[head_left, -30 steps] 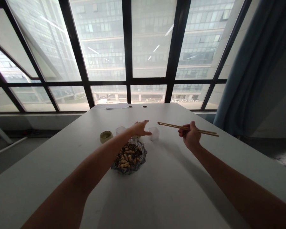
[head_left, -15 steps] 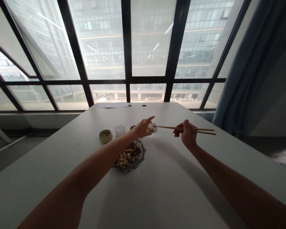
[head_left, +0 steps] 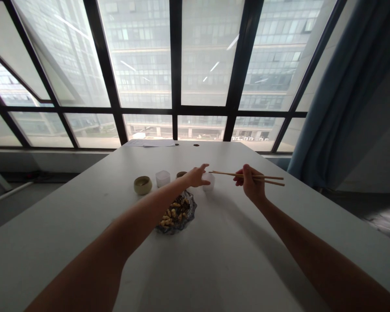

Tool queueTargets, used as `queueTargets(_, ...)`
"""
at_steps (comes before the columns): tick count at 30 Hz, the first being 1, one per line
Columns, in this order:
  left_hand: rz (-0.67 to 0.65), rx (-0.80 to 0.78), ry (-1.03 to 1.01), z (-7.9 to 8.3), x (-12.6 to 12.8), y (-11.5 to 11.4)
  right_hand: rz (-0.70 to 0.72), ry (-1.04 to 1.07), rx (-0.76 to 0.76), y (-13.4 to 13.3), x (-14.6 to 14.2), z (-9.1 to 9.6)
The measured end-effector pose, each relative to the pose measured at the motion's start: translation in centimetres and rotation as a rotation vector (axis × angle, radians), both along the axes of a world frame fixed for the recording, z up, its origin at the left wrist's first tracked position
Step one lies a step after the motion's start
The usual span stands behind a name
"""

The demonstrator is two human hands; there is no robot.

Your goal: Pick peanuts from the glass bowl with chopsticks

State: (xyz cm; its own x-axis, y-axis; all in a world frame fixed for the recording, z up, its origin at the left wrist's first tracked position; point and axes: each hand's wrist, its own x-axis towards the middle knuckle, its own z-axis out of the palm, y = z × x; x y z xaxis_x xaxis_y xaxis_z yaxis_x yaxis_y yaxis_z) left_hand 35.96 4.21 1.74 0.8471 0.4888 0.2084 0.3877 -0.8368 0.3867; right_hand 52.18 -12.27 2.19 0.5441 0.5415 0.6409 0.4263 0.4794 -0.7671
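Note:
My left hand [head_left: 196, 177] reaches across the table to a small white translucent cup [head_left: 210, 184]. Its thumb lies over the cup's near side, its index finger stretches above the rim, and its other fingers are mostly hidden. A pair of wooden chopsticks [head_left: 269, 178] is held in my right hand [head_left: 251, 184], with the tips pointing left at the cup's rim. Below my left forearm sits a crinkled dark foil or plastic-lined dish [head_left: 192, 212] of peanuts [head_left: 173, 214], partly covered by the arm.
A pale green bowl [head_left: 143, 185], another white cup [head_left: 163, 178] and a brownish cup [head_left: 181, 174], partly hidden by my hand, stand left of my left hand. Paper sheets [head_left: 152, 143] lie at the white table's far edge, before the windows. A blue curtain [head_left: 325, 108] hangs at right.
The white cup at my left hand was tipped toward me, showing peanuts inside; now it stands upright and lower. My right hand and the chopsticks have shifted slightly left.

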Motion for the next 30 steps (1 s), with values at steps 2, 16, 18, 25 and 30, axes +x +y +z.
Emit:
queueTargets(2,0.006,0.023,0.042,0.6,-0.7,0.1,-0.025,0.028,0.023,-0.2,-0.2,0.4)
queueTargets(16,0.521,0.087,-0.394,-2.1,-23.2,3.6,0.453,-0.154,-0.232,-1.1,-9.8,0.8)
queueTargets(18,0.533,-0.035,-0.444,-3.4,-23.6,3.5,0.494,-0.248,-0.259,-0.4,-10.7,0.5)
queueTargets(25,0.499,-0.195,-0.53,-5.9,-23.0,3.1,0.454,-0.193,-0.271,0.4,-11.0,-0.9)
queueTargets(30,0.521,-0.202,-0.511,-5.9,-23.1,2.9,0.363,-0.116,-0.221,-1.0,-10.9,-1.4)
